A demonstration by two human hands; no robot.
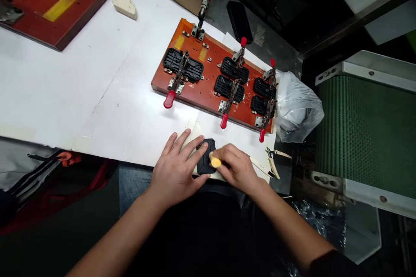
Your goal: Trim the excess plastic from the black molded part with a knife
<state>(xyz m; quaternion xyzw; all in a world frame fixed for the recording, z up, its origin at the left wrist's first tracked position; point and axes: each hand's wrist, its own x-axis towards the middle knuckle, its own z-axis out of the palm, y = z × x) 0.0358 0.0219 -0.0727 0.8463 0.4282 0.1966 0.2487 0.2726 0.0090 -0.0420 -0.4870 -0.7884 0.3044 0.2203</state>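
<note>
A black rectangular plastic part point(208, 160) lies at the near edge of the white-covered table. My left hand point(177, 166) rests flat with its fingers spread, the fingertips touching the left side of that part. My right hand point(238, 168) is closed in a pinch around a small yellow piece point(215, 161) with a rounded end, over the part's right side. Motion smears this hand slightly, and the far end of the yellow piece is hidden. To the right of my right hand are a flat cream strip point(260, 165) and cream-handled nippers point(273, 161).
Beyond my hands, a reddish-brown fixture board point(191, 95) bears several black parts under red-handled toggle clamps. A second board point(65, 37) and a cream block point(125, 5) are at upper left. A phone point(239, 21), plastic bag point(295, 106) and green conveyor belt point(367, 130) are rightward.
</note>
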